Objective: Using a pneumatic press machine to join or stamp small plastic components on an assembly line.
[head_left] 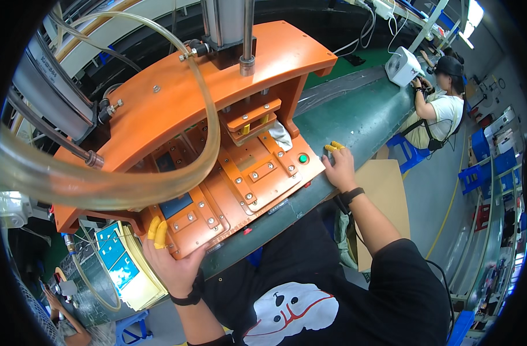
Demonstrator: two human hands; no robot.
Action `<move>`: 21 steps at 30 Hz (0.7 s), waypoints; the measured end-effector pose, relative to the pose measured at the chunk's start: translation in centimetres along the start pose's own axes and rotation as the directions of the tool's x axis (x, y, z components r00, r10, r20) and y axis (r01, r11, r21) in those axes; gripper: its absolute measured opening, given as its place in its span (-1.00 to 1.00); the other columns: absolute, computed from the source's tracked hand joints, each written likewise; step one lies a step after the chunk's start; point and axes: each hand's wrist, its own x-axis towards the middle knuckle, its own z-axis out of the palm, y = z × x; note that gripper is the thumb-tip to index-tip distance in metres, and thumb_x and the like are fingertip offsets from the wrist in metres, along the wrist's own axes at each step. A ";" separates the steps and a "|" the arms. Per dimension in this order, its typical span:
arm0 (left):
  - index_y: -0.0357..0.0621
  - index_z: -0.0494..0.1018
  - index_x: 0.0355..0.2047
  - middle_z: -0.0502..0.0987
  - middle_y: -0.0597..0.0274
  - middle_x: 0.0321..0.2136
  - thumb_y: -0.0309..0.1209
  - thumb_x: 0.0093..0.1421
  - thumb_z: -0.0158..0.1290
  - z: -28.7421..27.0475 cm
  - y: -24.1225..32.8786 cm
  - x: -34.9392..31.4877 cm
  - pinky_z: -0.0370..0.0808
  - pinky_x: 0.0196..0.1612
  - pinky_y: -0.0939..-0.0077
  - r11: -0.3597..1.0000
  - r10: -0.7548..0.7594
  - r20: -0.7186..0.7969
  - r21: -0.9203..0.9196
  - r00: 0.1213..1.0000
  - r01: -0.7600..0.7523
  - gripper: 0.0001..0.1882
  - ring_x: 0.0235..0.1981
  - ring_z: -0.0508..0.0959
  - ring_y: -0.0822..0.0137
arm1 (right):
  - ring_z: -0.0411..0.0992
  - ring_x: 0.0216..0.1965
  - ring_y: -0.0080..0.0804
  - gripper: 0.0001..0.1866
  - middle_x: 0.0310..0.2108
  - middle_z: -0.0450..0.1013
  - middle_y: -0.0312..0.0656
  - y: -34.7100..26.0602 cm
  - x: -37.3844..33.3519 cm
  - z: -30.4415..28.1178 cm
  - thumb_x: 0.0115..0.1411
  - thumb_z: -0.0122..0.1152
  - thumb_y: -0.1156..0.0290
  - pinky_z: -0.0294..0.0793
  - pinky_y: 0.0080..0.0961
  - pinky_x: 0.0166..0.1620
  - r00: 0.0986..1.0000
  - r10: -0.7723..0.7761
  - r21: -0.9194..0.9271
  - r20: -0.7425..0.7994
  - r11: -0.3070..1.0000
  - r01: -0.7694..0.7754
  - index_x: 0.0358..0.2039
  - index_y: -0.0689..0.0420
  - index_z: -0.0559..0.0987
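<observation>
An orange two-station press [229, 86] stands on the bench before me. My left hand [172, 262] lies at the left front corner of its base, thumb stretched along the front edge. Yellow finger cots [157, 232] cover some of its fingertips; it appears to hold nothing. My right hand [342, 171] rests with fingers out on the green bench, just right of the base and near a green button [303, 158]. It wears yellow finger cots too and is open. A dark blue flat piece [175, 205] lies in the left station, partly hidden by a thick clear hose [208, 132].
A white cloth [280, 136] is tucked at the press's right side. Left of it lies a stack of blue and yellow sheets [130, 268]. A cardboard piece [384, 202] stands by my right forearm. Co-workers sit at far right and lower left; a white fan [403, 67] stands on the bench.
</observation>
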 end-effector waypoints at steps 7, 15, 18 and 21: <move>-0.18 0.45 0.16 0.50 0.02 0.16 -0.15 -0.34 0.60 0.0 0.0 0.0 0.34 0.27 0.05 1.000 -0.001 -0.008 -0.014 1.000 0.001 0.00 0.17 0.43 -0.10 | 0.38 0.18 0.11 -0.64 0.05 0.51 0.05 -0.2 0.0 0.0 0.21 0.32 0.23 0.32 -0.05 0.25 0.999 -0.021 0.013 -0.029 1.000 0.022 -0.06 0.18 0.65; -0.19 0.45 0.15 0.50 0.01 0.16 -0.17 -0.34 0.60 0.0 0.0 0.0 0.35 0.26 0.05 1.000 -0.005 -0.008 -0.021 1.000 0.005 0.00 0.17 0.44 -0.11 | 0.38 0.19 0.11 -0.64 0.05 0.51 0.06 0.0 0.0 0.0 0.21 0.32 0.23 0.32 -0.05 0.25 1.000 -0.013 0.008 -0.017 1.000 0.013 -0.08 0.20 0.65; -0.19 0.45 0.15 0.50 0.01 0.16 -0.17 -0.34 0.60 0.0 0.0 0.1 0.35 0.26 0.05 1.000 0.001 -0.009 -0.020 1.000 -0.002 0.00 0.17 0.44 -0.11 | 0.38 0.18 0.11 -0.64 0.05 0.51 0.06 0.0 0.0 0.0 0.21 0.32 0.23 0.32 -0.04 0.25 1.000 -0.008 0.010 -0.018 1.000 0.008 -0.09 0.21 0.65; -0.18 0.45 0.15 0.51 0.01 0.16 -0.16 -0.34 0.60 0.1 -0.1 0.0 0.35 0.26 0.05 1.000 0.007 -0.015 -0.020 1.000 -0.007 -0.01 0.16 0.44 -0.11 | 0.38 0.18 0.11 -0.64 0.04 0.51 0.06 -0.1 0.0 0.0 0.21 0.32 0.23 0.33 -0.04 0.25 1.000 -0.011 0.005 -0.022 1.000 0.011 -0.09 0.21 0.65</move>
